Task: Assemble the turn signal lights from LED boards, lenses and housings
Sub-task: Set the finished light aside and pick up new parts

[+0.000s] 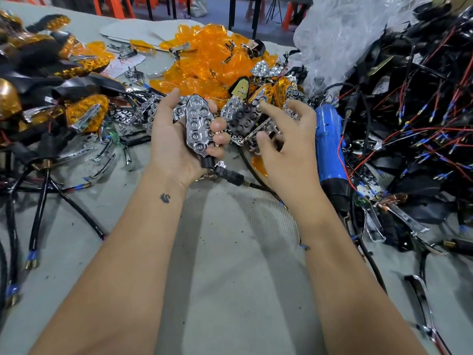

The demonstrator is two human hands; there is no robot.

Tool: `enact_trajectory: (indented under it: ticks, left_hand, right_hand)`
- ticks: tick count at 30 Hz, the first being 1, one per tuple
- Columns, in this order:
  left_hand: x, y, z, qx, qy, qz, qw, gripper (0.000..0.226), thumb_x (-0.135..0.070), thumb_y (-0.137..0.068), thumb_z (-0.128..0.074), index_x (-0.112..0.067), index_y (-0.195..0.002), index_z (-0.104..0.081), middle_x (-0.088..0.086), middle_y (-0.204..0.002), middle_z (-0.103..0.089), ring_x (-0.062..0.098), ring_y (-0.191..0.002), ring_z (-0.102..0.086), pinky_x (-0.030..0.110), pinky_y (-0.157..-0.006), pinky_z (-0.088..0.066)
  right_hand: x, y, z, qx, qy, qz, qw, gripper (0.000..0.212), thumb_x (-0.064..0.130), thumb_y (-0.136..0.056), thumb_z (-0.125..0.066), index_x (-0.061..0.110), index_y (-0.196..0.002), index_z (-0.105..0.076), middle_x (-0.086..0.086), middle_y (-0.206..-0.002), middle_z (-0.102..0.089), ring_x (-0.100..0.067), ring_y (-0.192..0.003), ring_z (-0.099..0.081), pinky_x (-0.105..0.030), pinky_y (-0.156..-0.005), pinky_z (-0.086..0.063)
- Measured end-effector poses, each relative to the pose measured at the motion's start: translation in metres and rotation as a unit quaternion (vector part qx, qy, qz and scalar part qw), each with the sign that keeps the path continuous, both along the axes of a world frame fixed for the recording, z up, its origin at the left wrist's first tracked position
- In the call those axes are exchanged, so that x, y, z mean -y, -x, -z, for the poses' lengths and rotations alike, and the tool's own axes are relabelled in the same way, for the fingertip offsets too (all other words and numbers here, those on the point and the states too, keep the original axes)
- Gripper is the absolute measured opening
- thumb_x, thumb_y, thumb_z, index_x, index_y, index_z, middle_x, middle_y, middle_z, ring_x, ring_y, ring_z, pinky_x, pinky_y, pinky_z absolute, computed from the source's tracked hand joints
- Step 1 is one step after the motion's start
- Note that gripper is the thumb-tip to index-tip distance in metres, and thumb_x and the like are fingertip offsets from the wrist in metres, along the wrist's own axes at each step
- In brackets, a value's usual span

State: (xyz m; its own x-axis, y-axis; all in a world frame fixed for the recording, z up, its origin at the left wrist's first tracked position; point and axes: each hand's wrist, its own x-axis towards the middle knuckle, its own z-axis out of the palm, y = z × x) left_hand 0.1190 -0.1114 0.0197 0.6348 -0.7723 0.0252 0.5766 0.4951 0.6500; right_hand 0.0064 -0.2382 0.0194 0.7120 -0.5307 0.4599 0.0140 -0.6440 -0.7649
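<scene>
Grey table (230,252): bare near edge, piles on three sides. Orange lenses (204,62) heaped behind. Left hand (179,139) grips chrome-faced housing (199,126), long axis upright, point away. Right hand (286,139) alongside, fingers spread, holding nothing.

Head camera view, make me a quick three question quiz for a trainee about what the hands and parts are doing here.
1. True or false: the left hand holds a housing with a chrome reflector facing up.
2. Which lies just right of the right hand?
A. a red hammer
B. a blue tool
C. a green bottle
3. Fill in: the pile of loose lenses behind the hands is coloured ____.

Key: 1 true; 2 B; 3 orange. The right hand holds nothing; its fingers are spread over the loose chrome parts on the table.
</scene>
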Motion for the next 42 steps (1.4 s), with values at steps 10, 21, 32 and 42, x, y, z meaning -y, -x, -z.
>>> enact_trajectory:
  ticks: [10,21,32,42]
  left_hand:
    - [0.004,-0.005,0.002,-0.066,0.044,-0.085,0.993,0.048,-0.052,-0.097,-0.030,-0.016,-0.077,-0.055,-0.001,-0.066,-0.045,0.012,-0.055,-0.040,0.016,-0.041,-0.030]
    - [0.004,-0.008,0.009,-0.120,0.166,-0.127,0.971,0.047,-0.053,-0.097,-0.032,-0.017,-0.080,-0.057,-0.001,-0.068,-0.050,0.013,-0.059,-0.045,0.018,-0.045,-0.034]
    - [0.008,-0.007,0.008,-0.196,0.200,-0.160,0.947,0.029,-0.036,-0.100,-0.047,-0.016,-0.080,-0.055,-0.002,-0.069,-0.050,0.012,-0.058,-0.048,0.016,-0.047,-0.040]
    - [0.016,-0.001,0.010,-0.067,0.062,-0.139,0.986,0.053,-0.065,-0.095,-0.038,-0.022,-0.074,-0.060,-0.003,-0.064,-0.047,0.011,-0.054,-0.042,0.017,-0.044,-0.031]
  right_hand:
    - [0.002,0.020,-0.006,-0.332,0.218,-0.082,0.914,0.012,0.027,-0.082,-0.067,0.023,-0.093,-0.065,0.008,-0.090,-0.056,-0.017,-0.096,-0.048,-0.037,-0.084,-0.049]
    - [0.000,0.015,0.004,-0.274,0.079,-0.072,0.956,0.014,0.019,-0.091,-0.068,0.025,-0.081,-0.062,0.011,-0.073,-0.058,-0.011,-0.074,-0.055,-0.031,-0.070,-0.046]
    - [-0.007,0.016,0.003,-0.250,-0.021,-0.089,0.964,0.019,0.010,-0.091,-0.064,0.024,-0.078,-0.061,0.006,-0.069,-0.068,-0.013,-0.075,-0.065,-0.030,-0.077,-0.053]
    - [-0.007,0.021,0.010,-0.280,0.077,-0.061,0.955,0.018,0.027,-0.088,-0.072,0.020,-0.074,-0.063,0.007,-0.064,-0.064,-0.008,-0.063,-0.059,-0.026,-0.059,-0.042]
